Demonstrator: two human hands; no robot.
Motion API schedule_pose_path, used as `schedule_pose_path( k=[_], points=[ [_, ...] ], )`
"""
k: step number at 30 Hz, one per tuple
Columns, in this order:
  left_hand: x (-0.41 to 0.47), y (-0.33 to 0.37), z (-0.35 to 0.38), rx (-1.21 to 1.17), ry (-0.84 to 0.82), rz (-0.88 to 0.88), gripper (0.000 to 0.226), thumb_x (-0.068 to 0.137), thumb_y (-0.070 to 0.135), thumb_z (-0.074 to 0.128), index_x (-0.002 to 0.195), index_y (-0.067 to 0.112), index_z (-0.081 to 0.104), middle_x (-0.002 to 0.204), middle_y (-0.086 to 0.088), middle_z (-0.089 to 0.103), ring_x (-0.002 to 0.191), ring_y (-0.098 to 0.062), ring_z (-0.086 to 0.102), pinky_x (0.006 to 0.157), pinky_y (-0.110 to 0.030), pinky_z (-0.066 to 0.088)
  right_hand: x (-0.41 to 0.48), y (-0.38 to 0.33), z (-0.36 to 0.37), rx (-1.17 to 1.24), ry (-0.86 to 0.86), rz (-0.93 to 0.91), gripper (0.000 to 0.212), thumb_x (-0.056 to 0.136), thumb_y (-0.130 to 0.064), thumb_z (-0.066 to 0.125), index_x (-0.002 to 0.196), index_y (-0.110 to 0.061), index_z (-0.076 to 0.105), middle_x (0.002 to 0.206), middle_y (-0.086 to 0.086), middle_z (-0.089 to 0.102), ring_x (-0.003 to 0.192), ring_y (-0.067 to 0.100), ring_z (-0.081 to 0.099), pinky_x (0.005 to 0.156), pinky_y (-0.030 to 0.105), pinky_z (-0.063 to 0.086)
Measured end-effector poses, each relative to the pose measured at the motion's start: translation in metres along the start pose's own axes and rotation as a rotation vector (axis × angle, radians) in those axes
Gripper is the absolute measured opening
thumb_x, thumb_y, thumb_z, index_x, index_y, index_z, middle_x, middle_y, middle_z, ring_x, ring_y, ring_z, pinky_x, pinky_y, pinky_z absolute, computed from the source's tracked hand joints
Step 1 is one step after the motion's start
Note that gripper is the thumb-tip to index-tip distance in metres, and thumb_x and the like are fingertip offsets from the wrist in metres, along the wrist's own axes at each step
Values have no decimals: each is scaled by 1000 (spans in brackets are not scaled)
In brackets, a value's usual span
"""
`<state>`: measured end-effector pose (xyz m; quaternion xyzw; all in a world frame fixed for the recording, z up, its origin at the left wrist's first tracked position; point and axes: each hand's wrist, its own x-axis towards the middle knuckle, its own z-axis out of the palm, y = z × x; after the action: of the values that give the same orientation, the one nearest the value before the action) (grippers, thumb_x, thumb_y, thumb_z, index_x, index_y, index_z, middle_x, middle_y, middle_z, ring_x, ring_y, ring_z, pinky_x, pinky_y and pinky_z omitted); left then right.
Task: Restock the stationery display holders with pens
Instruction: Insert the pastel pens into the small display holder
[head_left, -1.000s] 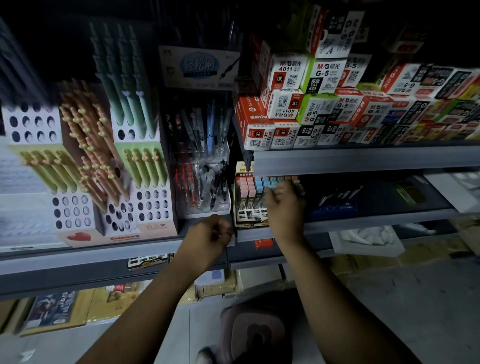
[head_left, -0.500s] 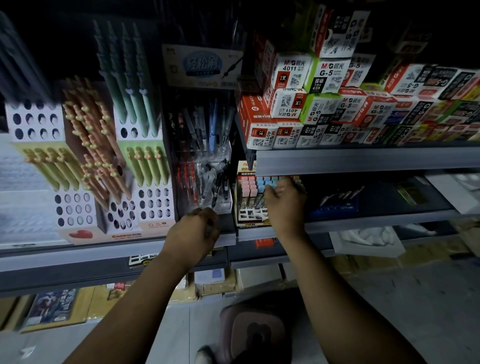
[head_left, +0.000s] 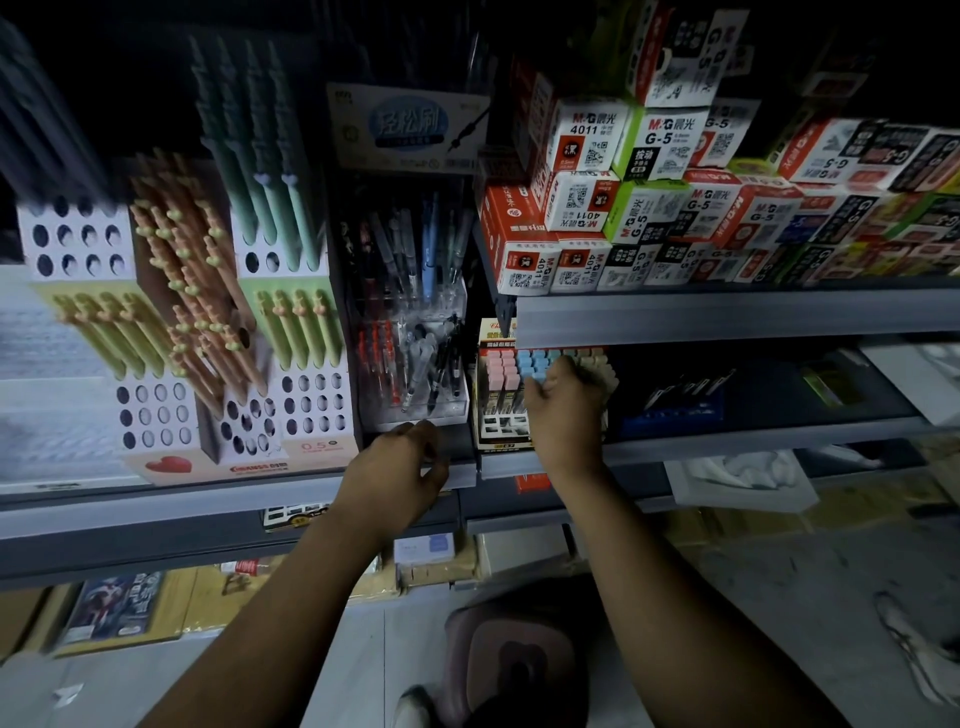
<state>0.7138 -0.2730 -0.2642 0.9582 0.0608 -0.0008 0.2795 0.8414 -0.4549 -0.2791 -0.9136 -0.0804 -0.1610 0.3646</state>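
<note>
- I see the shelf (head_left: 156, 512) carrying a clear holder (head_left: 415, 408) of pens (head_left: 439, 371), with a small display box (head_left: 498, 426) just beside it.
- The right hand (head_left: 563, 415) curls round cream-capped pens (head_left: 597, 364) in that box.
- The left hand (head_left: 395, 467), fingers curled, touches the clear holder's base; I cannot tell whether it grips anything.

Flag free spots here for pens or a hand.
Free: empty holes in the white holder, top-left block and bottom rows; dark shelf right of the blue tray looks bare. Crowded: clear pen bin by the left hand; stacked boxes.
</note>
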Motion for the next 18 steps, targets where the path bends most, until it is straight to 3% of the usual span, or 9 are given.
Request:
schedule_pose_path(
  k=[2, 5, 10, 14, 18],
  points=[
    [0, 1, 0, 1, 2, 1, 12, 97, 32, 61, 108, 26, 61, 108, 6, 72, 99, -18, 67, 76, -34, 55, -4, 3, 4, -28, -29, 6, 13, 98, -14, 64, 97, -5, 55, 74, 11, 60, 66, 23, 61, 50, 21, 39],
    [0, 2, -2, -10, -1, 1, 13, 97, 31, 61, 108, 26, 61, 108, 6, 71, 98, -18, 67, 77, -35, 56, -11, 8, 6, -56, -15, -48, 20, 99, -14, 63, 115, -6, 55, 76, 13, 63, 64, 25, 62, 51, 31, 52],
    [-1, 1, -4, -11, -8, -3, 12, 97, 32, 61, 108, 27, 61, 108, 8, 70, 98, -16, 66, 77, -34, 55, -10, 19, 9, -82, -62, -177, 10, 100, -14, 59, 109, -9, 61, 88, 14, 64, 74, 29, 66, 57, 33, 53],
    [-2, 1, -2, -96, -43, -46, 10, 97, 29, 62, 108, 28, 62, 99, 13, 69, 91, -11, 67, 76, -34, 58, -15, 21, 4, -55, -73, -209, 26, 96, -11, 67, 122, -6, 68, 104, 18, 69, 86, 32, 69, 71, 39, 60],
    [-4, 2, -1, -395, -38, -131, 10, 100, 11, 64, 105, 19, 66, 93, 3, 70, 74, -2, 65, 59, -14, 51, -21, 25, 2, -11, -90, -179, 38, 96, -11, 66, 134, -11, 64, 114, 17, 69, 96, 32, 70, 81, 45, 62]
  ],
)
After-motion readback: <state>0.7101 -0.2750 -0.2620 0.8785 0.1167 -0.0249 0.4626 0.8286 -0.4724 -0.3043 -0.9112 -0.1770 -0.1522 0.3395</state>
